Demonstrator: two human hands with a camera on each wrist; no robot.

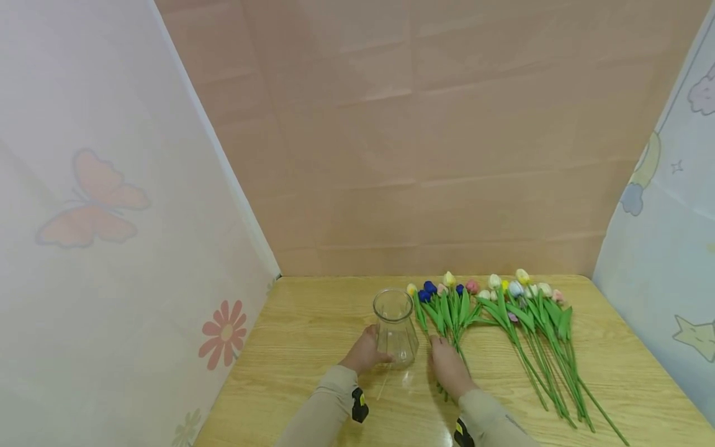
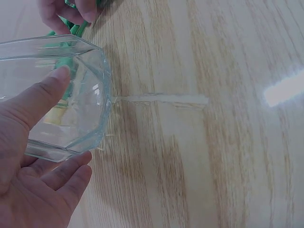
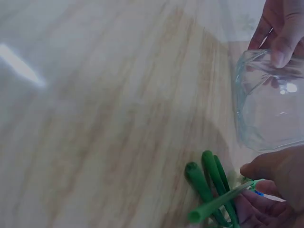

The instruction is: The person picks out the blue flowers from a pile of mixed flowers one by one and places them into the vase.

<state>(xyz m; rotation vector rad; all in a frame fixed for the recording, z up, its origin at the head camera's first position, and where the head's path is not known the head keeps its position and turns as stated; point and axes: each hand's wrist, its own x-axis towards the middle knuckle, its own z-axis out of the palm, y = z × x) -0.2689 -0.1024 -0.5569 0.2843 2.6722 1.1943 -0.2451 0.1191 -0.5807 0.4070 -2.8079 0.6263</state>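
The table [image 1: 313,329] is the biggest thing here, a pale wood-grain top with a smooth, slightly glossy sheen, walled on three sides by thin printed sheets: a butterfly and flowers at 9 o'clock, plain creased peach paper at 12, clouds and stars at 3.

Next in size are two fans of artificial tulips. The larger bunch [image 1: 536,335] lies at about 3 o'clock from the hands, with long straight green stems, flat pointed leaves and small rounded heads in cream, yellow, pale blue and pink. The smaller bunch [image 1: 447,307] lies between it and the vase, with dark blue, yellow and pink heads pointing toward 12 o'clock.

The vase [image 1: 395,329] is clear glass, faceted, narrow at the neck and wider at the shoulder. It stands upright on the table just at 9 o'clock of the smaller bunch.

The left hand [image 1: 364,352] holds the vase low on its 9 o'clock side, thumb pressed flat on the glass and fingers loosely curved around the base. The right hand [image 1: 449,367] closes on the cut ends of the smaller bunch; how many of these smooth, tube-like plastic stems [image 3: 209,187] it has is hard to tell.
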